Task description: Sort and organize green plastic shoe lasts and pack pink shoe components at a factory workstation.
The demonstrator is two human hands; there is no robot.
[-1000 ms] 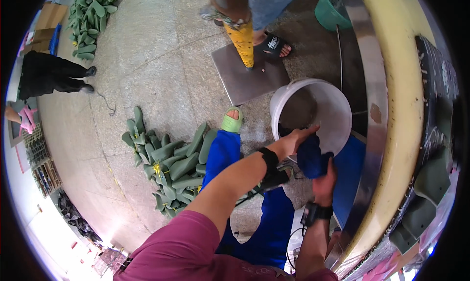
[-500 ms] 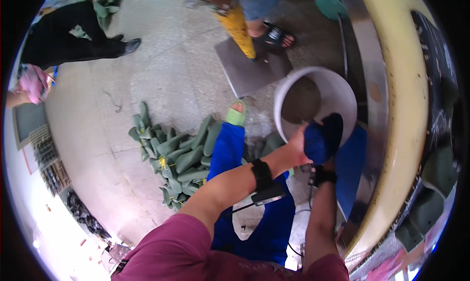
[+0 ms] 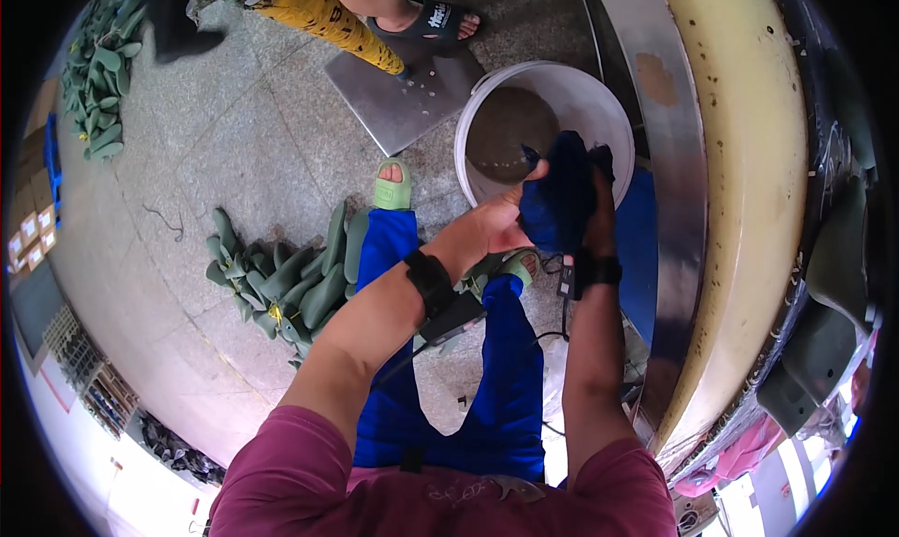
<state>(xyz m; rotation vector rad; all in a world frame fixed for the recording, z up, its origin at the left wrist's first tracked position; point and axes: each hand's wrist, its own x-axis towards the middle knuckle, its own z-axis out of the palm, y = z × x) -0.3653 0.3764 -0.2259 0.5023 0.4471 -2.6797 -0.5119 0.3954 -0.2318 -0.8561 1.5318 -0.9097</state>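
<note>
Speckled floor (image 3: 225, 116) spreads left of our fingers in the head view, with the white bucket (image 3: 604, 106) just ahead. Our navy cloth (image 3: 560, 195), looking longer than half a second ago, lies between the left hand (image 3: 504, 220), its fingers and thumb clasping it, and the right hand (image 3: 601, 217), whose finger state we cannot tell; both hands now seem to share it.

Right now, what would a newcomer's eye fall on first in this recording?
First, probably the dark blue cloth bunched between the left hand and right hand, above the near side of a white bucket holding murky liquid. Next, the heap of green pieces on the floor at left, and the pale yellow ledge curving down the right.
</note>
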